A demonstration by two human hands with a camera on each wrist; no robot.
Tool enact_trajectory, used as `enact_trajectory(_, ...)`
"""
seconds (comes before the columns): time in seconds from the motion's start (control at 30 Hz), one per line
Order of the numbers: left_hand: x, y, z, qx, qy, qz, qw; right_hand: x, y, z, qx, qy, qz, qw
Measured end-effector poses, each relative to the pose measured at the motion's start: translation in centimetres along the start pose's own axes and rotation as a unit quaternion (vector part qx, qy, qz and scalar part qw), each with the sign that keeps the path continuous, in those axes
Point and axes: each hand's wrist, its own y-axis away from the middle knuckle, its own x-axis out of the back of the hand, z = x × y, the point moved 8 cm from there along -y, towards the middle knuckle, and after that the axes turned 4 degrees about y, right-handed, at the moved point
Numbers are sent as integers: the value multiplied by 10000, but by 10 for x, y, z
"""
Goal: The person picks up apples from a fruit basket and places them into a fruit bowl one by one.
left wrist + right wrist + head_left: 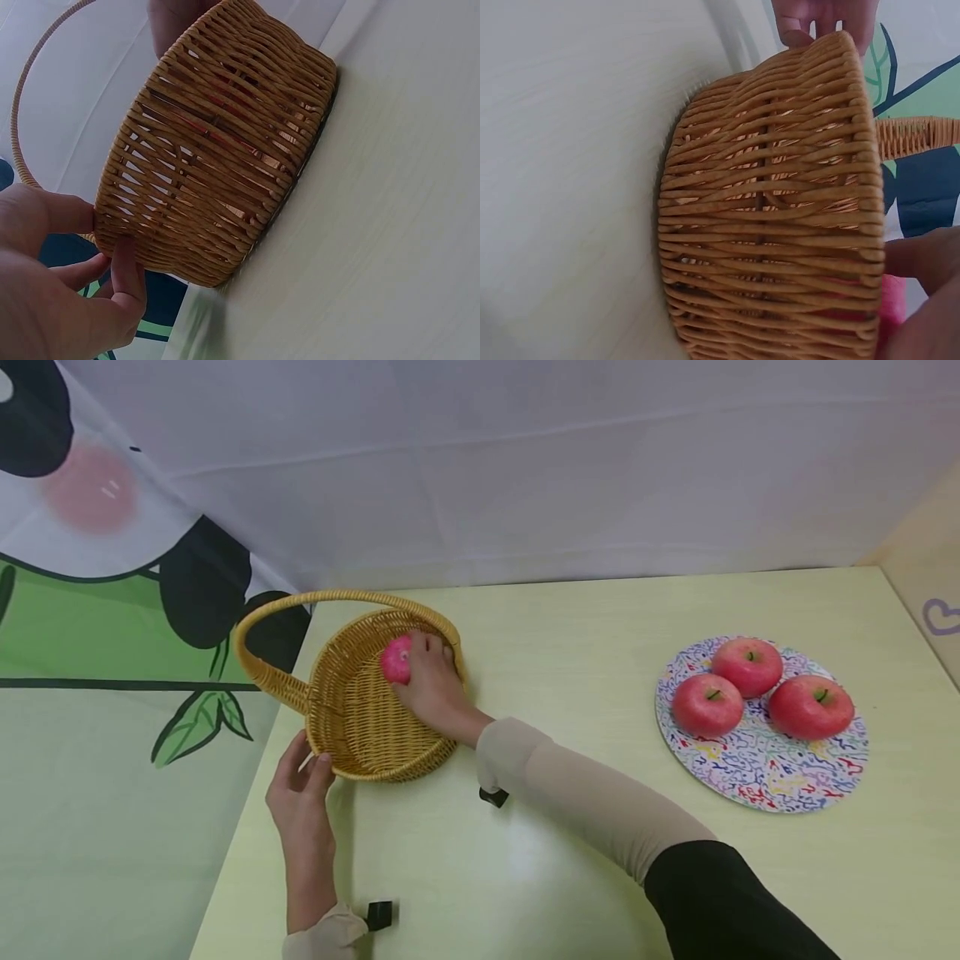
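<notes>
A round wicker basket (367,718) with a tall arched handle (345,597) stands at the left of the table. My left hand (303,810) pinches its near-left rim between thumb and fingers; the left wrist view shows this hand (67,277) at the woven edge. Inside the basket, toward the far side, my right hand (435,685) grips a bright pink round thing (396,659) with a pale spot. Its kind is unclear, since the fingers cover part of it. In the right wrist view the basket wall (780,202) hides most of it.
A round plate (780,781) with a colourful squiggle pattern stands at the right, bearing three red apples (812,707). Behind the table hangs a pale cloth (525,485), and a printed cloth (97,777) hangs at the left. Small black pieces (379,915) show by the wrists.
</notes>
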Motion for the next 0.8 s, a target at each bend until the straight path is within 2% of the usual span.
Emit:
enact_trajectory(0.37,-1,0,0,-19,-34,-47,10000,10,16,-7,400,156,-49,9991)
enact_trajectory(0.8,-1,1,0,30,-65,-1,10000,24,34,-12,842,249,-580,9944)
